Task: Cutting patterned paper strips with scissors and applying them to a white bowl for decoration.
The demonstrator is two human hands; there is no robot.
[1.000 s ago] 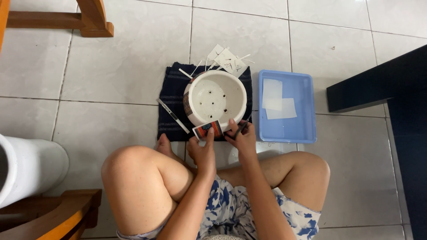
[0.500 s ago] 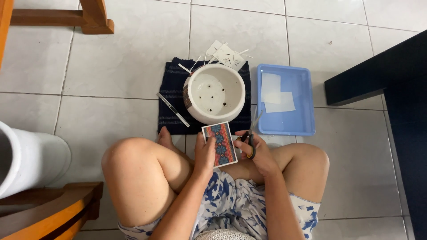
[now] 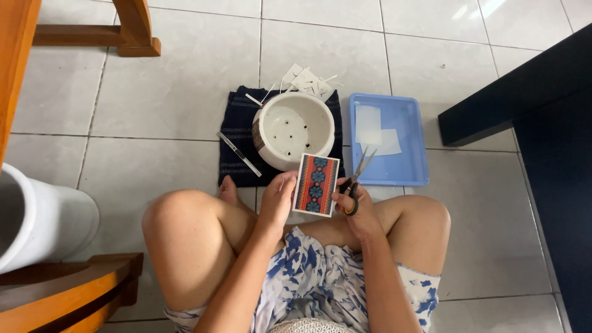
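patterned card (image 3: 316,184) is the thing in hand here: a stiff-looking rectangle with a red, blue and black woven-style print, held upright so its long axis runs away from the person toward the white pot (image 3: 294,129). it sits just on the near side of that pot, overlapping its rim in view. left hand (image 3: 277,200) has its grip closed on the card's left edge, fingers pinching it. right hand (image 3: 356,206) touches the card's right edge and its grip is also threaded through the scissors (image 3: 357,179); blades slightly parted, pointing away toward the blue tray (image 3: 407,166). so the blades lie just right of the card, roughly parallel to its long side. pot looks like glazed ceramic with holes in the bottom, sitting on a dark cloth (image 3: 237,132) on the tiled floor.
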